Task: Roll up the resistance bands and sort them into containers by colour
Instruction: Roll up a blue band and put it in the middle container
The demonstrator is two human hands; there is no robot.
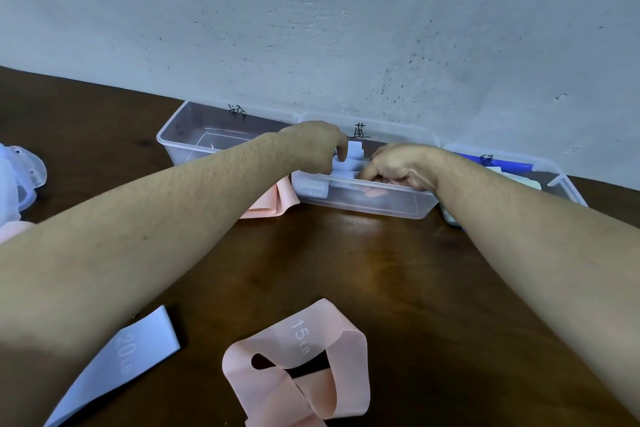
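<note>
Blue band going into the middle container

The rolled blue band (348,159), soft and springy, likely unrolls unless pinched across its coil; the left hand (313,146) pinches it over the middle container (367,199), while the right hand (398,166) curls inside, grip unclear.

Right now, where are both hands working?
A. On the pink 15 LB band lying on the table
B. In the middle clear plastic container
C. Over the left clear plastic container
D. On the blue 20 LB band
B: the left hand and right hand meet at the middle clear plastic container, holding pale blue rolled bands there.
</note>
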